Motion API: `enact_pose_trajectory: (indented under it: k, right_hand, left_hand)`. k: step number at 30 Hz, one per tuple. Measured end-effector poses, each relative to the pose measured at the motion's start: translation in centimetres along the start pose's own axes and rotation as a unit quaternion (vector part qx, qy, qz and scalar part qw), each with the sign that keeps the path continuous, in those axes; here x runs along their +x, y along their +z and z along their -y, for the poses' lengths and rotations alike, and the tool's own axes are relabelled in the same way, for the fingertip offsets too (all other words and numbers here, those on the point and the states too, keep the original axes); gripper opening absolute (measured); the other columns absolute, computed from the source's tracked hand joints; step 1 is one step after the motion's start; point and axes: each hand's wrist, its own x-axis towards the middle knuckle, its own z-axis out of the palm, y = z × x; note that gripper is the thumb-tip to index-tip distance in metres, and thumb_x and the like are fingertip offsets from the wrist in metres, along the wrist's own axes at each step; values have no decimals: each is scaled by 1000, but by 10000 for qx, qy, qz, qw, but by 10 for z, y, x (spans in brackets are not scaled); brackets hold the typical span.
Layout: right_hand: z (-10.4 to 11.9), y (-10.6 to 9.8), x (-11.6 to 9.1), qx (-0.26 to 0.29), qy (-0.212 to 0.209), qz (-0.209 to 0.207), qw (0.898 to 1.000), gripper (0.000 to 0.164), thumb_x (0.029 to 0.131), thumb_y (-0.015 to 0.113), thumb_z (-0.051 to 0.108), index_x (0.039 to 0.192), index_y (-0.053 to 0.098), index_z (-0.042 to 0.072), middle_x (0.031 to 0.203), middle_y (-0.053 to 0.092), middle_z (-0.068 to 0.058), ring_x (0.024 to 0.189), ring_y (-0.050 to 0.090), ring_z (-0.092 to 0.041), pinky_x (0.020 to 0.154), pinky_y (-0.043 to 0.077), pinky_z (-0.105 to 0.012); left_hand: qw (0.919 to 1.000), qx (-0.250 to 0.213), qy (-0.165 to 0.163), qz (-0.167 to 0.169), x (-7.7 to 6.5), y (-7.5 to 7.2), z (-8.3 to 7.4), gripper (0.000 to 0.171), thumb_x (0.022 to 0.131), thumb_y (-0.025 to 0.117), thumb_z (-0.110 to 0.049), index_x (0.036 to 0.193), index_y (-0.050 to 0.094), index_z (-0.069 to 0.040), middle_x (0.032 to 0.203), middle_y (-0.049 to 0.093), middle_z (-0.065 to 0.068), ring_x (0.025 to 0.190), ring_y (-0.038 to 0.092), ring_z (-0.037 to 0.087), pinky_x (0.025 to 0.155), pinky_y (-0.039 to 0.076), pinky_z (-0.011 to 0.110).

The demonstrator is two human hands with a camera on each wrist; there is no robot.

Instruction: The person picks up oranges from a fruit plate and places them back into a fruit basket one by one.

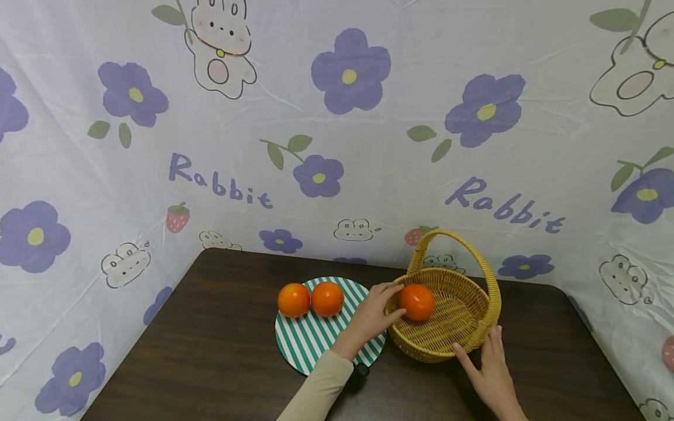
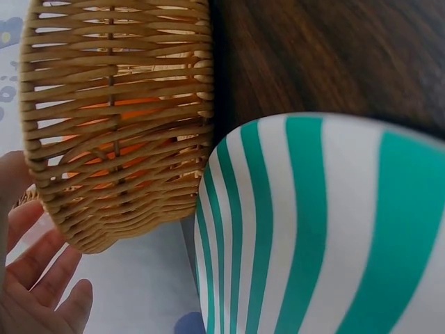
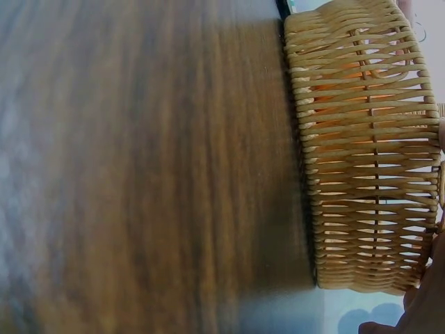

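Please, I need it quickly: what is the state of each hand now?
Left hand: open, beside the orange fruit in the basket; contact cannot be told.
Right hand: open, thumb and fingers spread at the basket's near right side.

Room in basket (image 1: 463,310), beneath handle (image 1: 494,295)

A dark brown, wood-grained table (image 1: 210,351) has rounded far corners. Beyond its far edge and along its left and right sides hangs a pale cloth (image 1: 284,35), printed with purple flowers (image 1: 350,71), green leaves (image 1: 421,133), outlined rabbits (image 1: 218,70), strawberries (image 1: 177,220) and purple "Rabbit" lettering (image 1: 481,202).
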Motion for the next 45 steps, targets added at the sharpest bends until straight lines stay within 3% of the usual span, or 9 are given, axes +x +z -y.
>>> enact_pose_trajectory:
  k: [9,19,23,32,45]
  right_hand:
    - [0,1,1,-6,-12,13,10000,82,94,51,41,150,-4,20,155,-12,-7,138,-19,-34,100,7,-72]
    - [-1,1,3,-25,60,56,10000,83,94,52,41,150,-3,16,155,-12,-9,138,-19,-34,100,8,-72]
    - [-1,2,2,-9,17,23,10000,83,93,53,39,150,-4,19,155,-12,-8,138,-19,-34,99,8,-72]
    - [-2,2,2,-11,-19,2,10000,84,93,53,39,150,-4,15,155,-13,-7,139,-16,-37,101,7,-71]
    - [-2,1,1,-18,78,88,9999,84,94,52,41,150,-7,17,154,-16,-6,138,-18,-36,100,7,-72]
  left_hand:
    - [9995,-278,-18,-125,-8,-7,3,51,90,60,-36,136,47,-18,139,44,3,127,41,18,99,43,35]
    - [9994,-259,-155,-158,-19,-17,3,53,90,59,-38,136,47,-16,140,43,5,129,40,21,100,41,38]
    - [9993,-256,-109,-248,-22,-21,3,55,90,55,-44,137,47,-16,140,43,5,129,40,20,101,41,37]
    - [9985,-246,36,-492,-30,-25,3,50,89,62,-33,135,48,-17,138,45,4,126,42,20,98,43,38]
    - [9961,-314,158,-810,-38,-42,-2,52,88,64,-28,136,47,-22,137,46,1,125,44,18,96,45,36]
